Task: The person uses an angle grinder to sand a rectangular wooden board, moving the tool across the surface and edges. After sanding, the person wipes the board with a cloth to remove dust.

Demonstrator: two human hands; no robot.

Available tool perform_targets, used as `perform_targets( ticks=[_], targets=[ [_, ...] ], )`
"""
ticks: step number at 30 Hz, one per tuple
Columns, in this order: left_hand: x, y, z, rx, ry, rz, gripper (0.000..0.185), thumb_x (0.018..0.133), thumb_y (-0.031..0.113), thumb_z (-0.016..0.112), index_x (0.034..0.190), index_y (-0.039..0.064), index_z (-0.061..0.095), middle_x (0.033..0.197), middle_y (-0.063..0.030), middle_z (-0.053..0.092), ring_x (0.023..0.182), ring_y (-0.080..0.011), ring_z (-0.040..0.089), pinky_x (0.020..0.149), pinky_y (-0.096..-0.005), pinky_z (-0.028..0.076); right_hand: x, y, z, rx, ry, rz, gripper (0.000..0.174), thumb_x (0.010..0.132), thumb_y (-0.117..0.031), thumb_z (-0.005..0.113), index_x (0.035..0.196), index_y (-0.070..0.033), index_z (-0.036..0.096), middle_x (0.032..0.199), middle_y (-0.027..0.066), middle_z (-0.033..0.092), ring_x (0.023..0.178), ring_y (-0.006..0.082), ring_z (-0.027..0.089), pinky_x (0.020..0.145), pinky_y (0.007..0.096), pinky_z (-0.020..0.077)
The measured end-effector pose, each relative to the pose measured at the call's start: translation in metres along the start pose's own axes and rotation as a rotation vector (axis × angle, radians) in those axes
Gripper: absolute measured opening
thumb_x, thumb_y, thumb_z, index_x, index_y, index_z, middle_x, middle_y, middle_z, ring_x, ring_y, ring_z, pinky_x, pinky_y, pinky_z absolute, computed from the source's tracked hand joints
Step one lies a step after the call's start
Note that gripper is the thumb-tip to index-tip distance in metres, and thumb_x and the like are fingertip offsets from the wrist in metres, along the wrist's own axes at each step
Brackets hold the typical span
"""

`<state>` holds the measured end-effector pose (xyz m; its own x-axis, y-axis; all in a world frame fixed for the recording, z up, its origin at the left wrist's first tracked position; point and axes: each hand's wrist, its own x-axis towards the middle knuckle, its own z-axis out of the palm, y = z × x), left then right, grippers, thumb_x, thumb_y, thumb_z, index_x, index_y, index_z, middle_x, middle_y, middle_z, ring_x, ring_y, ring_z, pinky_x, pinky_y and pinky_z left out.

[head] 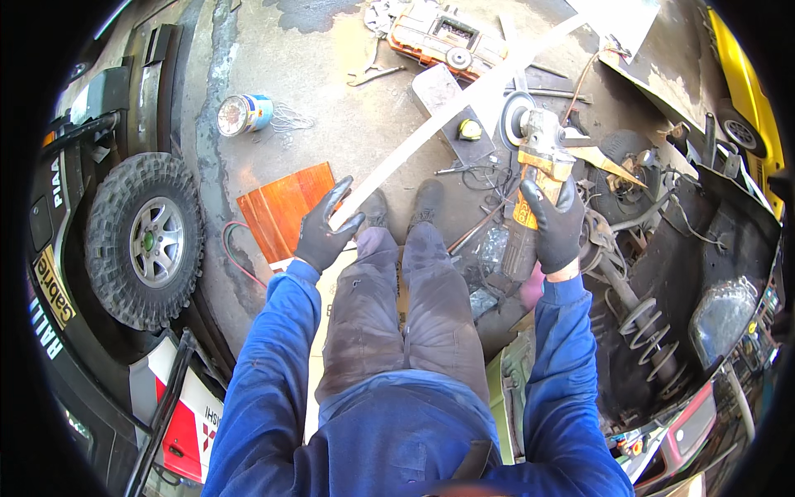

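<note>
My left hand [327,225], in a black glove, grips the near end of a long pale strip [428,127]. The strip slants up and away to the right, very bright at its far end. In my gloved right hand [553,214] is a yellow and black angle grinder [533,168], its disc [517,118] up and close to the strip's right side. Whether the disc spins cannot be told. Beyond the strip a yellow tape measure [470,130] lies on a dark metal plate [467,149].
An orange tool case [407,38], locking pliers [376,74] and a paint can [235,117] are on the floor ahead. Wooden boards [286,208] lie left of my feet. A vehicle with a knobby tire [143,239] stands left. Cables, a coil spring [649,335] and car body parts crowd the right.
</note>
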<state>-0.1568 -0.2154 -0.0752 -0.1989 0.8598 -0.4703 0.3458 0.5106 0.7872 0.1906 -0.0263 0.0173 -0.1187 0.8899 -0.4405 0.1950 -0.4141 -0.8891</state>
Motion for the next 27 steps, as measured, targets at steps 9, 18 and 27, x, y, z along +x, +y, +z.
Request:
perform_targets(
  ticks=[9,18,27],
  targets=[
    [0.003,0.009,0.004,0.028,-0.006,0.088,0.057,0.100,0.016,0.079,0.155,0.011,0.063,0.145,-0.0164,0.073,0.132,-0.0285,0.073,0.111,-0.0400,0.056,-0.010,-0.001,0.019,0.007,0.022,-0.018,0.050,0.098,-0.007,0.081,0.144,0.002,0.063,0.126,0.0072,0.074,0.107,0.0124,0.070,0.094,0.0303,0.0570],
    [0.008,0.009,0.011,-0.082,-0.053,-0.041,0.059,0.101,0.017,0.077,0.157,0.010,0.060,0.147,-0.0182,0.072,0.135,-0.0302,0.071,0.111,-0.0393,0.056,-0.021,-0.007,0.020,-0.033,0.089,-0.029,0.044,0.100,-0.011,0.079,0.140,0.001,0.065,0.124,0.0063,0.074,0.106,0.0121,0.069,0.095,0.0309,0.0561],
    [0.068,0.023,0.028,0.144,-0.098,-0.065,0.048,0.102,0.036,0.073,0.139,0.006,0.073,0.105,-0.0240,0.081,0.096,-0.0384,0.081,0.085,-0.0457,0.062,-0.006,-0.017,0.006,-0.004,0.124,-0.067,0.044,0.100,-0.011,0.079,0.140,0.002,0.065,0.122,0.0055,0.073,0.106,0.0124,0.069,0.093,0.0309,0.0557]
  ],
)
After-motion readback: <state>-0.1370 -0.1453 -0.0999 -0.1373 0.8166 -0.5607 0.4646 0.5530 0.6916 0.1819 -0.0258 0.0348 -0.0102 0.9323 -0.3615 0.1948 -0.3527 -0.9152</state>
